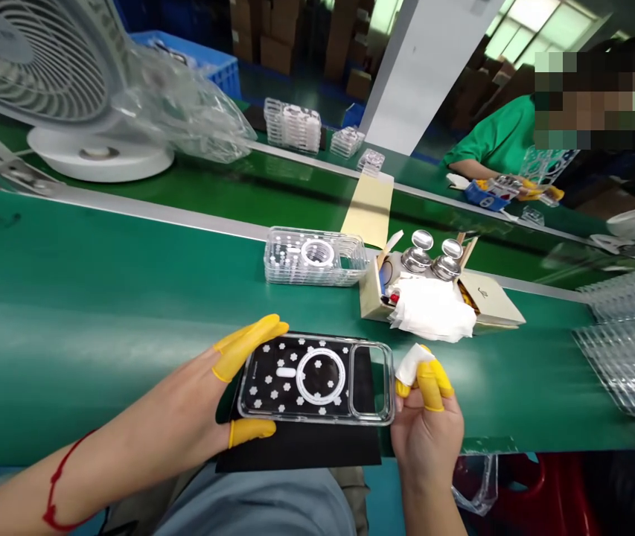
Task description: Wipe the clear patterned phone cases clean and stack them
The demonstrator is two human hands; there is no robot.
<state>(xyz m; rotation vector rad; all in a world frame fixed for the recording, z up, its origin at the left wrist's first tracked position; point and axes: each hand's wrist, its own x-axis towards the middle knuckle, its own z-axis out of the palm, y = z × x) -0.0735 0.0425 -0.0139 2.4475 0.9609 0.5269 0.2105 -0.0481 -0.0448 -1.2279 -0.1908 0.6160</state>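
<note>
My left hand (183, 402), with yellow finger cots, grips the left edge of a clear phone case (316, 378) printed with white flowers and a white magnetic ring. The case lies flat over a black mat (295, 454) on the green conveyor belt (94, 298). My right hand (426, 424), also wearing yellow finger cots, pinches a white cloth (413, 365) against the case's right edge. A stack of similar clear cases (314, 257) stands just beyond my hands.
A cardboard box (440, 298) holds metal-capped bottles and white wipes. Stacked clear cases (633, 350) lie at the right. A co-worker in a green top (490, 141) handles items across the belt. A white fan (32, 67) and plastic bag (183, 104) stand at the far left.
</note>
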